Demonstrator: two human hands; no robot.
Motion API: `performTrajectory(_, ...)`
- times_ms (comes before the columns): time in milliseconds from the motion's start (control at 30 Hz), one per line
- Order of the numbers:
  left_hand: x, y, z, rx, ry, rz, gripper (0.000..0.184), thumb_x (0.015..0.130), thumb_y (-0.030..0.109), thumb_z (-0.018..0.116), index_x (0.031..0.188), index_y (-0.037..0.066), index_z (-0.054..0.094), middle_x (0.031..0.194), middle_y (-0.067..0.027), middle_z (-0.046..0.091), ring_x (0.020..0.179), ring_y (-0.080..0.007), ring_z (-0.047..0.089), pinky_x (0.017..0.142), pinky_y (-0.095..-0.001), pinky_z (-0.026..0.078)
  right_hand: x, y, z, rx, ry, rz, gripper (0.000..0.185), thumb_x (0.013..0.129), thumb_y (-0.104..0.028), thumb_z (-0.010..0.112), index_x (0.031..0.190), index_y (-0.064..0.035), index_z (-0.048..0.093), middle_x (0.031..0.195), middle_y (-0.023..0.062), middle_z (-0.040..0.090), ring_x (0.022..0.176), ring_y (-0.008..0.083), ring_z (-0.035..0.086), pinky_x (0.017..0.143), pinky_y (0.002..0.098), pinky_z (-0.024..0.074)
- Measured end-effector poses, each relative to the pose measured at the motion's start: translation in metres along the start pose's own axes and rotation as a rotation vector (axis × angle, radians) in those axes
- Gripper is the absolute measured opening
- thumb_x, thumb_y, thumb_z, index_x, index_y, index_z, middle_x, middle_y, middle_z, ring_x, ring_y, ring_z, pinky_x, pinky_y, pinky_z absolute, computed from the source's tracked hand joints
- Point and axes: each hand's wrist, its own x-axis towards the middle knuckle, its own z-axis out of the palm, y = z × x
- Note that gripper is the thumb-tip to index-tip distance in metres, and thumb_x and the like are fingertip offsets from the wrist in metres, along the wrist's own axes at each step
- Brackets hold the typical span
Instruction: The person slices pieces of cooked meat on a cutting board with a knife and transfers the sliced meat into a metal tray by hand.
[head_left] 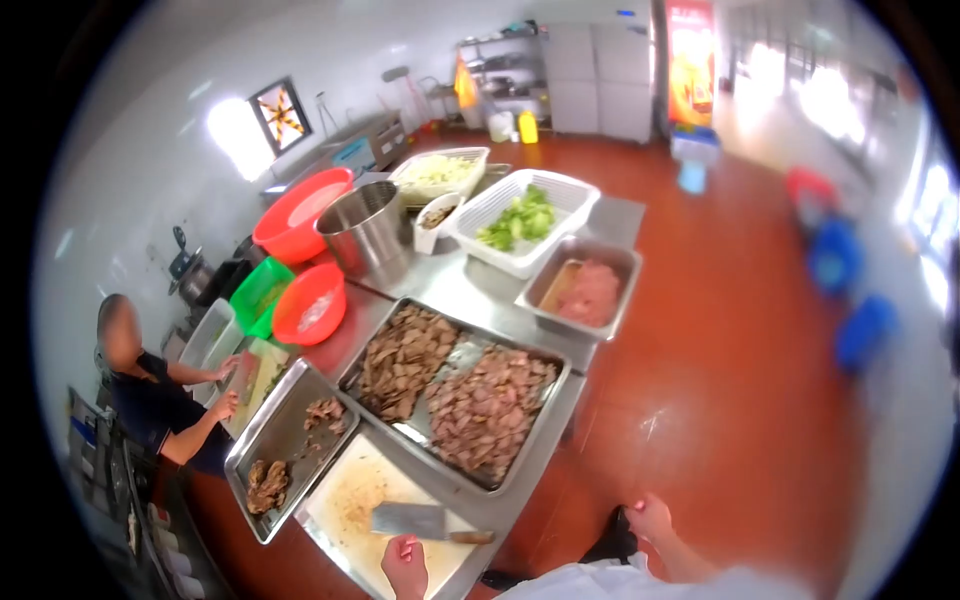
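Note:
My left hand (405, 566) is at the near edge of the white cutting board (345, 490), its fingers curled in with nothing visible in them. Just beyond it lies a cleaver (410, 520), blade flat on the board, its wooden handle (472, 537) pointing right. My right hand (650, 518) hangs off to the right of the table over the floor, fingers closed and no object showing. Beyond the board, a large metal tray (455, 468) carries two heaps of sliced meat (488, 408). A second tray (250, 525) to the left holds a few meat chunks (267, 486).
Across the table, another person (165, 400) has both hands at a board with greens. Behind are a steel pot (365, 225), red basins (310, 303), a white basket of green vegetables (520, 218) and a pan of pink meat (590, 292). Red floor (700, 400) lies to the right.

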Motion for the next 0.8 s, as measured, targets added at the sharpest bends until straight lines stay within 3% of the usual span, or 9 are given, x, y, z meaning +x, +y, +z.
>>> performTrajectory(33, -0.010, 0.078, 0.036, -0.011, -0.011, -0.031, 0.014, 0.093, 0.000, 0.069, 0.107, -0.001, 0.069, 0.099, -0.0052, 0.072, 0.095, -0.0116, 0.069, 0.083, -0.0271, 0.056, 0.010, 0.021, -0.018, -0.035, 0.018, 0.030, 0.026, 0.083, -0.028, 0.073, 0.093, -0.0061, 0.067, 0.097, 0.0202, 0.073, 0.097, 0.0418, 0.070, 0.085, 0.0494, 0.0561)
performTrajectory(200, -0.016, 0.194, 0.200, -0.084, -0.277, 0.119, 0.022, 0.092, 0.003, 0.071, 0.114, 0.000, 0.071, 0.102, -0.0090, 0.076, 0.091, -0.0156, 0.073, 0.081, -0.0296, 0.059, 0.053, 0.146, -0.106, 0.060, 0.091, 0.236, 0.023, 0.083, -0.025, 0.073, 0.088, -0.0044, 0.065, 0.083, 0.0181, 0.073, 0.082, 0.0383, 0.073, 0.077, 0.0451, 0.0587)
performTrajectory(233, -0.019, 0.216, 0.231, -0.085, -0.333, 0.143, 0.022, 0.092, 0.003, 0.071, 0.114, 0.000, 0.071, 0.102, -0.0090, 0.077, 0.091, -0.0154, 0.073, 0.081, -0.0297, 0.059, 0.065, 0.155, -0.123, 0.122, 0.083, 0.220, 0.020, 0.086, -0.020, 0.071, 0.090, -0.0022, 0.064, 0.081, 0.0168, 0.072, 0.074, 0.0325, 0.071, 0.068, 0.0418, 0.0575)
performTrajectory(300, -0.021, 0.254, 0.287, -0.101, -0.446, 0.200, 0.021, 0.093, 0.003, 0.071, 0.114, 0.000, 0.072, 0.102, -0.0091, 0.077, 0.091, -0.0150, 0.073, 0.080, -0.0300, 0.060, 0.090, 0.164, -0.153, 0.243, 0.082, 0.184, 0.015, 0.091, -0.010, 0.068, 0.095, 0.0021, 0.061, 0.078, 0.0143, 0.069, 0.058, 0.0209, 0.068, 0.051, 0.0353, 0.0552)
performTrajectory(433, -0.022, 0.310, 0.379, -0.036, -0.571, 0.261, 0.021, 0.094, 0.005, 0.071, 0.114, 0.000, 0.072, 0.102, -0.0099, 0.077, 0.090, -0.0154, 0.073, 0.081, -0.0294, 0.060, 0.153, 0.063, -0.236, 0.352, 0.026, 0.155, 0.013, 0.091, -0.009, 0.068, 0.095, 0.0017, 0.061, 0.076, 0.0128, 0.066, 0.058, 0.0190, 0.066, 0.050, 0.0339, 0.0543)
performTrajectory(600, 0.006, 0.324, 0.517, -0.147, -0.674, 0.184, 0.021, 0.095, 0.008, 0.072, 0.115, 0.000, 0.073, 0.102, -0.0102, 0.078, 0.092, -0.0172, 0.075, 0.082, -0.0291, 0.060, 0.303, 0.087, -0.287, 0.183, 0.080, -0.096, 0.014, 0.093, -0.008, 0.068, 0.088, -0.0027, 0.056, 0.071, 0.0077, 0.061, 0.055, 0.0166, 0.062, 0.046, 0.0324, 0.0500)
performTrajectory(667, 0.024, 0.344, 0.577, -0.134, -0.711, 0.196, 0.021, 0.096, 0.009, 0.072, 0.115, 0.000, 0.072, 0.102, -0.0106, 0.078, 0.092, -0.0173, 0.076, 0.082, -0.0294, 0.060, 0.352, 0.125, -0.328, 0.379, -0.014, 0.072, 0.016, 0.094, -0.007, 0.066, 0.084, -0.0047, 0.053, 0.068, 0.0048, 0.056, 0.052, 0.0152, 0.058, 0.043, 0.0335, 0.0462)
performTrajectory(733, 0.044, 0.370, 0.642, -0.147, -0.760, 0.209, 0.021, 0.097, 0.011, 0.071, 0.115, 0.001, 0.072, 0.101, -0.0107, 0.077, 0.090, -0.0175, 0.076, 0.081, -0.0299, 0.060, 0.367, 0.143, -0.381, 0.413, 0.098, 0.243, 0.016, 0.095, -0.006, 0.066, 0.085, -0.0062, 0.054, 0.066, 0.0033, 0.054, 0.049, 0.0146, 0.054, 0.040, 0.0357, 0.0427)
performTrajectory(800, 0.071, 0.405, 0.710, -0.182, -0.810, 0.233, 0.020, 0.098, 0.012, 0.071, 0.115, 0.001, 0.071, 0.099, -0.0106, 0.077, 0.087, -0.0176, 0.075, 0.080, -0.0306, 0.060, 0.391, 0.247, -0.416, 0.483, 0.182, 0.426, 0.019, 0.096, -0.010, 0.073, 0.095, -0.0092, 0.053, 0.064, 0.0027, 0.053, 0.049, 0.0148, 0.053, 0.037, 0.0356, 0.0402)
